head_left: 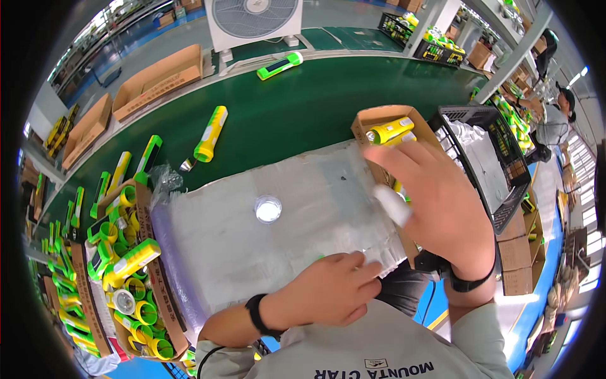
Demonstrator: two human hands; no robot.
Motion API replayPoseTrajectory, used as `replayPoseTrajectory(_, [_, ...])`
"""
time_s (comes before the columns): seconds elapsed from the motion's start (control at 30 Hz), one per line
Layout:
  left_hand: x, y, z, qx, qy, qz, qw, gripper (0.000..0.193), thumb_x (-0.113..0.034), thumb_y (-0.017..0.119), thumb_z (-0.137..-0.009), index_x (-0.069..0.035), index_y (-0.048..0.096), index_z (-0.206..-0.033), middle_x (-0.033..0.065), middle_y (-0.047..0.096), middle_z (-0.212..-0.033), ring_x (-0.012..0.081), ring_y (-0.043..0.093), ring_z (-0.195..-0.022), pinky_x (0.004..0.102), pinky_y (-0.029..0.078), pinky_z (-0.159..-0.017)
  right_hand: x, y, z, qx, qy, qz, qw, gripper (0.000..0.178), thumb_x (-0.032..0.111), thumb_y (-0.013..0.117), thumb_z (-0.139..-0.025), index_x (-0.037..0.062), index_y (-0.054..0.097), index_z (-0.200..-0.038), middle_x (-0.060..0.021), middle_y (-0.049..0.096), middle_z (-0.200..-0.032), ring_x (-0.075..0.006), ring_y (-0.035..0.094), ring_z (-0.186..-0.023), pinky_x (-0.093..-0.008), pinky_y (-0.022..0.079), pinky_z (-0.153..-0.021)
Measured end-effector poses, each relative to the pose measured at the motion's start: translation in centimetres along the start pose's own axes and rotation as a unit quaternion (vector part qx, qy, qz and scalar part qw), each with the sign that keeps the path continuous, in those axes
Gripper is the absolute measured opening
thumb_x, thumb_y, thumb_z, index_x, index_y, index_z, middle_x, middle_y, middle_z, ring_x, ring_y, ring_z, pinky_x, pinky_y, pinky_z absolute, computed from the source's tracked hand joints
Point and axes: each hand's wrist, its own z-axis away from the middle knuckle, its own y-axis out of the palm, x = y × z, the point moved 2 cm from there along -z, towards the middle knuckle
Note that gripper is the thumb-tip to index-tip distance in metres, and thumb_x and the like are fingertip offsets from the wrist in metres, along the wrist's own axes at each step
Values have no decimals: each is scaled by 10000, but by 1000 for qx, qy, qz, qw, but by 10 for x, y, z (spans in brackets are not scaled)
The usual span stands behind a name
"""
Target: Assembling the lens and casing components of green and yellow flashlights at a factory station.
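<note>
Here's the right hand (439, 205), blurred, over the small cardboard box (367, 114) on the right, and the yellow flashlight (394, 129) in that box lies just beyond its fingertips, toward the far side! Long axis nearly crosswise, lens end to the left, the other end to the right and a touch farther away. Right hand clearly the nearer one. Its fingers are spread from the thumb, a white covering (392, 205) seemingly on the thumb; whether they touch anything in the box, I cannot tell. Over to the left hand (328, 289), low over the near edge of the grey sheet (221, 252): fingers curled, grip hidden (a scrap of green (320, 258) peeks out beyond them, held or not, no telling). The clear round lens (267, 210) sits alone, well apart, farther left.
</note>
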Motion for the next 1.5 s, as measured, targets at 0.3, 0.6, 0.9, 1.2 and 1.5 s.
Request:
replayPoseTrajectory(0.3, [45, 33, 33, -173, -44, 352, 919, 295, -75, 696, -625, -72, 570, -892, 96, 597, -969, 210, 609, -811, 328, 510, -684, 78, 177, -95, 178, -458, 66, 869, 112, 229, 637, -739, 141, 652, -809, -4, 569, -888, -188, 521, -948, -340, 375, -814])
replayPoseTrajectory(0.6, [53, 35, 30, -147, 5, 327, 933, 505, -231, 805, -581, -55, 583, -1000, 98, 650, -880, 256, 649, -737, 322, 521, -655, 82, 245, -95, 242, -485, 165, 824, 205, 272, 635, -760, 158, 697, -918, 29, 635, -953, -172, 521, -1020, -385, 276, -941])
replayPoseTrajectory(0.9, [54, 39, 26, -110, -32, 394, 912, 451, -290, 670, -785, -30, 444, -1076, 175, 578, -903, 211, 573, -734, 293, 472, -610, 84, 198, -106, 233, -413, 5, 880, 175, 177, 636, -723, 57, 700, -834, -104, 683, -832, -261, 640, -776, -397, 471, -707])
replayPoseTrajectory(1.2, [43, 44, 1, -186, -107, 459, 862, 667, -162, 707, -755, -57, 241, -1220, 200, 524, -1054, 223, 551, -893, 327, 465, -765, -72, 52, 15, 248, 28, -503, 828, 246, 139, 612, -838, 53, 653, -1065, -114, 664, -863, -247, 629, -782, -360, 484, -706])
replayPoseTrajectory(1.5, [55, 81, -33, -106, -177, 416, 885, 705, -380, 738, -747, -60, 282, -1178, 165, 484, -1074, 206, 503, -950, 333, 432, -815, -99, 75, 59, 238, 149, -378, 882, 610, 200, 629, -868, 95, 341, -1396, -147, 629, -857, -274, 621, -776, -356, 481, -661])
